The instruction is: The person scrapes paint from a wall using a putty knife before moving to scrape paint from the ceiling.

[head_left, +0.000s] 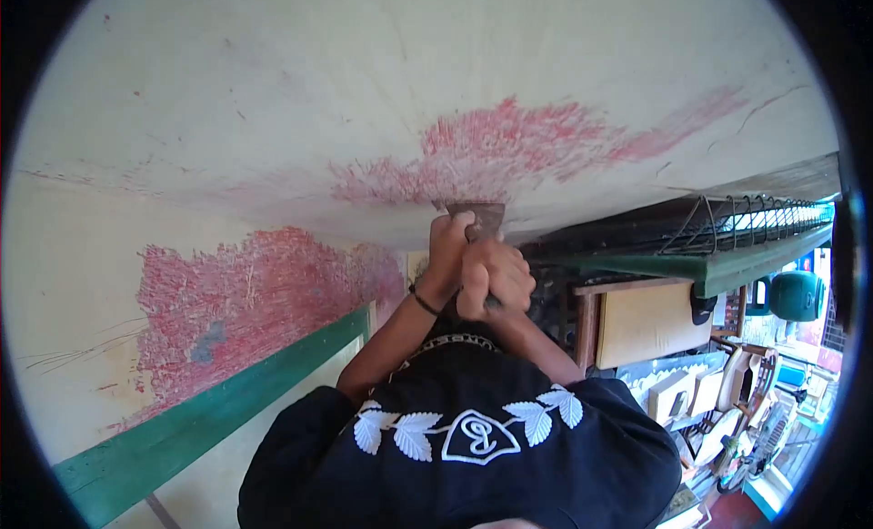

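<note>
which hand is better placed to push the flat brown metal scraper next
Likely the right hand, closed round the handle of the flat brown metal scraper; the left hand sits by its blade.

Flat dark scraper (488, 220), blade against pale, red-patched wall (509, 142)

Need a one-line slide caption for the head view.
Left hand and right hand on a flat-bladed scraper, worked at a pale wall beside a rough red patch.

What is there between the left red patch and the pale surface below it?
A green strip lies between the red patch and the pale surface, in the head view.
</note>
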`<state>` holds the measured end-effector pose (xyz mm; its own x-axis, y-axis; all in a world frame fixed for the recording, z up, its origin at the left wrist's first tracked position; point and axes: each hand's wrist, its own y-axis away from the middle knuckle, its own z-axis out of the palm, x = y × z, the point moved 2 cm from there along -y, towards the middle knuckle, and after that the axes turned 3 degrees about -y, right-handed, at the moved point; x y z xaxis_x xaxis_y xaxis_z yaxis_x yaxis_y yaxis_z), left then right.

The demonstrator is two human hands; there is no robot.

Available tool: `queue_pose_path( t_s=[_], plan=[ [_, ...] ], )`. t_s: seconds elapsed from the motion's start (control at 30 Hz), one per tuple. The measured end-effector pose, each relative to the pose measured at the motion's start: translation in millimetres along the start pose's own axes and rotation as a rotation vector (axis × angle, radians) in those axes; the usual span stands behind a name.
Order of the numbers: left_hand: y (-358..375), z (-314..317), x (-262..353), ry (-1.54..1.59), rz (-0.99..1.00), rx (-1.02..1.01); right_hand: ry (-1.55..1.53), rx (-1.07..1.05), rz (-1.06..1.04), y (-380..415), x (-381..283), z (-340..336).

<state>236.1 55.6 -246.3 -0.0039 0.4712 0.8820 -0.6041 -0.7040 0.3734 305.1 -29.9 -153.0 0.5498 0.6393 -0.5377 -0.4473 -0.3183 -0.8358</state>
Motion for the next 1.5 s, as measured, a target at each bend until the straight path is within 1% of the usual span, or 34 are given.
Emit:
queue_pose_path(
  t_s=[0.03, 0.1, 0.17, 0.23, 0.3, 0.33, 0.37, 0.43, 0.47, 0.5, 0.53, 0.6, 0.63, 0.67, 0.7, 0.73, 0.77, 0.8, 0.83, 0.87, 0.9, 0.93, 1.0, 1.07, 1.13, 1.17, 1.23, 1.27, 1.3, 1.37, 1.4, 1.43, 1.47, 1.5],
  plan=[
    [13.6, 13.4, 26.5, -0.050, -0.010, 0.031, -0.136, 0.003, -0.028, -9.5, -2.8, 0.6],
    [9.6, 10.4, -4.7, -0.143, 0.277, 0.075, -0.068, -0.021, -0.031, 2.2, -1.5, 2.1],
    [-6.9, -2.7, -24.3, -0.486, 0.618, 0.200, 0.047, -0.048, -0.012, 3.0, 5.9, 5.4],
    [-14.9, -9.3, -37.0, -1.072, 0.946, 0.395, 0.229, -0.097, 0.079, 6.7, 3.2, -0.2],
    [-6.1, 8.8, 15.8, -0.834, 0.801, 0.243, 0.027, 0.002, -0.028, -17.7, -1.0, 2.3],
    [8.5, 13.5, 14.3, -0.807, 0.767, 0.217, -0.061, 0.037, -0.039, -15.6, -15.9, -3.1],
    [23.2, 18.2, 12.6, -0.779, 0.732, 0.191, -0.192, 0.078, -0.074, -10.6, -11.1, 0.8],
    [7.3, 10.5, 7.3, -0.933, 0.910, 0.262, 0.087, -0.003, 0.016, 15.7, 11.0, 4.1],
    [4.0, 2.6, -6.5, -0.949, 0.834, 0.252, 0.231, -0.042, 0.077, 22.2, 11.8, 5.7],
    [2.7, -5.4, -23.6, -0.962, 0.750, 0.244, 0.239, -0.011, 0.056, 23.8, 15.2, 3.5],
    [-8.0, -11.2, -26.2, -0.974, 0.686, 0.244, 0.106, 0.038, 0.016, 10.1, 11.5, 4.6],
    [-4.6, -2.7, 2.8, -0.581, 0.466, 0.241, -0.151, 0.128, -0.033, -11.2, -9.5, 3.0],
    [11.2, 8.5, 12.9, -0.380, 0.327, 0.232, -0.169, 0.123, -0.059, -9.9, -9.3, 3.4],
    [9.9, 13.9, 22.0, -0.184, 0.222, 0.218, -0.051, 0.062, -0.031, -3.6, -5.4, 4.0],
    [-3.5, 8.0, 18.7, -0.461, 0.509, 0.308, 0.061, 0.007, -0.018, 6.4, 6.0, 6.5],
    [-13.9, -2.0, -3.8, -0.739, 0.780, 0.397, 0.180, -0.048, 0.012, 15.5, 11.2, 7.9],
    [-11.6, -2.8, -8.5, -0.737, 0.773, 0.377, 0.222, -0.033, 0.024, 16.4, 10.9, 8.9],
    [-8.4, -2.9, -11.9, -0.736, 0.766, 0.357, 0.136, 0.008, 0.011, 12.8, 7.2, 7.9],
    [-4.0, 5.3, 12.7, -0.454, 0.516, 0.236, 0.044, 0.052, -0.015, -1.7, 1.6, 9.8],
    [6.5, 10.6, 16.9, -0.173, 0.236, 0.112, -0.039, 0.090, -0.014, -3.7, -7.8, 8.9],
    [13.8, 9.7, 1.2, -0.298, 0.308, 0.201, -0.048, 0.122, -0.028, -1.5, -6.0, 9.6],
    [10.2, 11.2, -2.7, -0.428, 0.407, 0.283, 0.084, 0.088, -0.012, 4.4, -3.2, 9.2],
    [-5.0, 3.4, -7.2, -0.373, 0.381, 0.306, 0.344, 0.032, 0.001, 15.8, 9.6, 9.6],
    [4.3, 8.2, 7.9, 0.006, 0.076, 0.175, 0.181, 0.074, 0.030, 10.3, 1.4, 8.0],
    [-9.5, 16.4, 8.7, 0.051, 0.172, 0.239, -0.045, 0.122, 0.002, 3.2, -6.9, 7.1],
    [-7.9, 16.7, -2.9, 0.051, 0.182, 0.263, -0.024, 0.129, -0.035, -3.9, -13.3, 10.2],
    [-16.9, 8.6, -26.3, 0.016, 0.209, 0.296, 0.118, 0.144, -0.072, 13.0, 0.6, 11.8],
    [-18.7, 3.8, -24.0, -0.021, 0.224, 0.305, 0.186, 0.159, -0.096, 19.8, 6.0, 13.8],
    [-13.7, 1.4, -28.5, -0.008, 0.184, 0.231, 0.212, 0.057, 0.100, 29.3, 6.6, 9.4],
    [-1.4, 6.6, 5.0, 0.024, 0.134, 0.093, 0.188, 0.106, 0.017, 14.5, -9.9, 12.6],
    [2.5, 9.7, 26.4, 0.016, 0.192, 0.112, 0.168, 0.130, -0.025, 7.7, -13.6, 16.7],
    [12.9, 14.5, 42.0, 0.012, 0.233, 0.137, 0.098, 0.114, 0.011, 11.7, -14.2, 13.9],
    [24.4, 17.9, 44.4, 0.011, 0.259, 0.164, 0.200, 0.085, 0.021, 19.3, -17.8, 13.7],
    [4.8, 6.4, 17.2, -0.198, 0.362, 0.142, 0.296, 0.062, 0.014, 23.1, -14.3, 17.4]
  ],
)
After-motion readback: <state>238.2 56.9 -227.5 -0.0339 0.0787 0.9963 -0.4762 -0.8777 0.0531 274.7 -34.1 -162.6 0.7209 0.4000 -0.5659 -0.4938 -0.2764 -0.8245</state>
